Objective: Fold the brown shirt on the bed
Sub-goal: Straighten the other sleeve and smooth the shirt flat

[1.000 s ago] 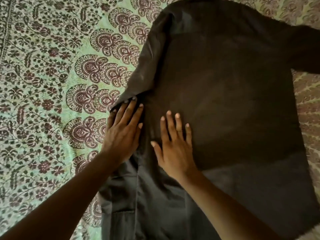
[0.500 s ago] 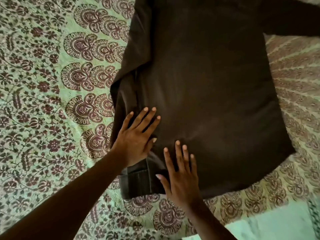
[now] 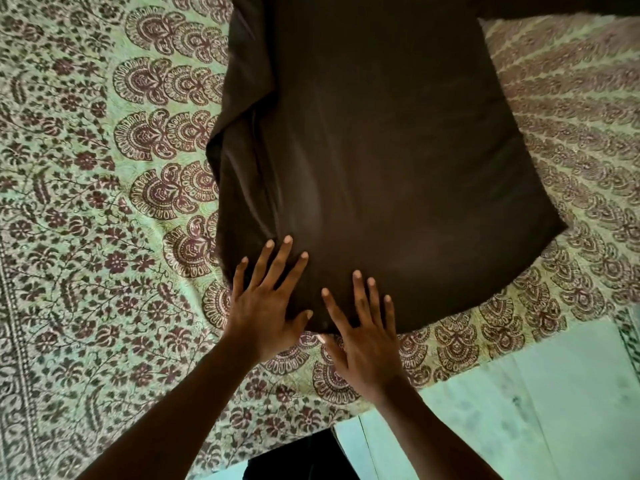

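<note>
Roughly, progress: I judge the fold about a third done, with one side turned in and the rest still to go.
Shirt: my brown shirt (image 3: 381,168) lies flat on the bed, on the patterned bedspread (image 3: 86,202), its hem near the bed's edge closest to me.
Done: the left side is folded over onto the body, making a long flap (image 3: 242,150) that runs from the top of view down toward my left hand.
Left: the right sleeve (image 3: 571,5) stretches out unfolded at the top right corner, and the right side has not been turned in; the lengthwise fold of the body also remains.
Left hand (image 3: 266,306): fingers straight and spread, lying flat on the cloth at the lower end of the flap, holding nothing.
Right hand (image 3: 363,337): fingers straight, resting across the hem just beside the left, palm partly on the bedspread, gripping nothing.
Step in hand: pressing the folded side flat, as I read it.
Beyond the bed: pale floor (image 3: 519,410) at lower right.
</note>
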The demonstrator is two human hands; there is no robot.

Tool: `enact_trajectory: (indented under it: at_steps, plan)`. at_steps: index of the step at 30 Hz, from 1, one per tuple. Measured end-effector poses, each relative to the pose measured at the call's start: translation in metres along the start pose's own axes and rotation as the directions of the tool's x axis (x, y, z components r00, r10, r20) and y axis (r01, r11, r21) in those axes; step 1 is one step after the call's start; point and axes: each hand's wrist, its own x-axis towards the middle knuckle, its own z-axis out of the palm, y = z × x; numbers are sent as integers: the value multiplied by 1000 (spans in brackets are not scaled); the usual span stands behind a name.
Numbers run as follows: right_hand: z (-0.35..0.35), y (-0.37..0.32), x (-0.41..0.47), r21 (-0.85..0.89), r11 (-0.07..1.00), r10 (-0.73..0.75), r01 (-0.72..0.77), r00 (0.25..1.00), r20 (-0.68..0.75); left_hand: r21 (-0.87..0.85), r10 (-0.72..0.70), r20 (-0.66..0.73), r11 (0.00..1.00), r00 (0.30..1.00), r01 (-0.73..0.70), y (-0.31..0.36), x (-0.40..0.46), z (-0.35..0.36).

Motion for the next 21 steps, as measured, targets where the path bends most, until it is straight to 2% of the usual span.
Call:
enact_trajectory:
  at_steps: [3, 5, 8, 10, 12, 14, 16, 19, 21]
  plan:
    - [-3, 8, -3, 3, 996, -88, 88, 994, -66, -59, -12, -45, 998, 999, 9, 3, -8, -1]
    - [-11, 8, 6, 66, 993, -83, 96, 980, -180, -143, -68, -173, 989, 983, 43, 1, -8, -6]
    - [-29, -1, 26, 184, 975, -62, 129, 942, -330, -237, -333, -287, 933, 898, 270, -5, 0, -19]
    - [-42, -10, 42, 253, 960, -30, 117, 946, -323, -292, -551, -215, 824, 806, 485, -9, 8, -28]
    - [-49, -19, 60, 339, 937, 15, 83, 961, -277, -310, -670, -61, 717, 740, 624, -11, 16, -38]
    - [-51, -29, 81, 453, 889, 64, 67, 961, -268, -444, -678, 40, 646, 734, 621, -14, 22, -47]
    - [-53, -41, 101, 519, 850, 71, 94, 955, -290, -571, -666, 38, 597, 745, 563, -22, 26, -60]
    - [-57, -65, 134, 391, 883, -116, 260, 928, -355, -599, -654, -131, 651, 745, 466, -50, 34, -91]
    - [-67, -87, 160, 442, 839, -155, 317, 918, -365, -488, -588, -316, 774, 744, 404, -74, 41, -112]
